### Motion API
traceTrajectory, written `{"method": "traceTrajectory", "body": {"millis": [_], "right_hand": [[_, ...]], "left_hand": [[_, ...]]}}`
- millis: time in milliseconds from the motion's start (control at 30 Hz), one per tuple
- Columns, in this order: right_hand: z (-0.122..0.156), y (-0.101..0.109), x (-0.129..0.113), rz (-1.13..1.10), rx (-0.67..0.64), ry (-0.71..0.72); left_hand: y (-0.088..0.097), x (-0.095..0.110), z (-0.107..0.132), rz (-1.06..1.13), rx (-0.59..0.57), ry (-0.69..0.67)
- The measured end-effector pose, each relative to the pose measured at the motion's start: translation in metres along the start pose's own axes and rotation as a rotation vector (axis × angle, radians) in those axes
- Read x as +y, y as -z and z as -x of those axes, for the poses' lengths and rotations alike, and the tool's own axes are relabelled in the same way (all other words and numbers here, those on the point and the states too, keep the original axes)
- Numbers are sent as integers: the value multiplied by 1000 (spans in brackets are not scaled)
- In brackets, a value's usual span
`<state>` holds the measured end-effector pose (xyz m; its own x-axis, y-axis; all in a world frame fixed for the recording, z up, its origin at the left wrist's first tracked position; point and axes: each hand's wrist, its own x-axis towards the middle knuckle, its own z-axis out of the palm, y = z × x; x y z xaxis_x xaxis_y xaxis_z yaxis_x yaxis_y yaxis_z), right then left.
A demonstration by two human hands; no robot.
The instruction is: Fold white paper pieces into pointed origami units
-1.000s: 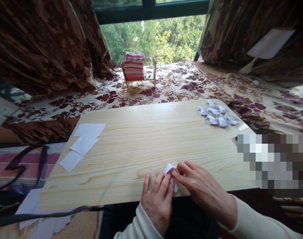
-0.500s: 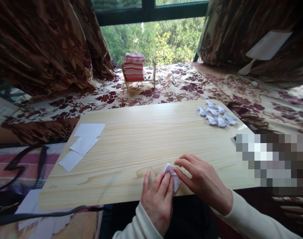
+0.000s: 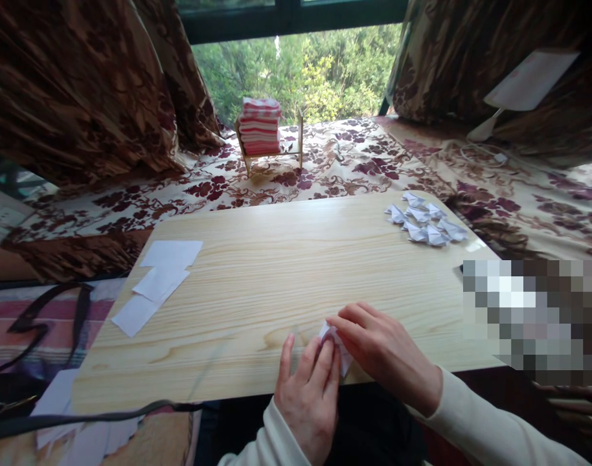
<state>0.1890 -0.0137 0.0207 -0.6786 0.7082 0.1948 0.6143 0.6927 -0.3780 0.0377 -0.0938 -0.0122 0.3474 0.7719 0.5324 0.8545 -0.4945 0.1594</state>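
A small white folded paper [image 3: 345, 364] lies near the table's front edge, mostly covered by fingers. My left hand [image 3: 308, 385] presses it down with the index and middle fingertips, the little finger standing apart. From the right, my right hand [image 3: 388, 349] reaches across the paper's top, thumb and fingers drawn together on its upper edge. The exact fold under the fingers is hidden.
On the wooden table [image 3: 238, 259], several folded paper pieces [image 3: 425, 223] sit at the far right and white paper sheets [image 3: 164, 278] lie at the left. More paper [image 3: 96, 437] is at lower left. A striped cloth stack [image 3: 260, 126] and a lamp [image 3: 532, 81] stand beyond.
My right hand has moved left and closed in over the paper's top edge. My left hand stays pressed on the paper. The view has shifted slightly.
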Motion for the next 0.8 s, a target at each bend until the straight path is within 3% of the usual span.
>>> {"method": "traceTrajectory", "body": {"millis": [400, 800], "right_hand": [[0, 1, 0, 115, 63, 92], [0, -6, -1, 91, 37, 138]], "left_hand": [[1, 1, -1, 2, -4, 15], [3, 1, -1, 1, -22, 6]]}}
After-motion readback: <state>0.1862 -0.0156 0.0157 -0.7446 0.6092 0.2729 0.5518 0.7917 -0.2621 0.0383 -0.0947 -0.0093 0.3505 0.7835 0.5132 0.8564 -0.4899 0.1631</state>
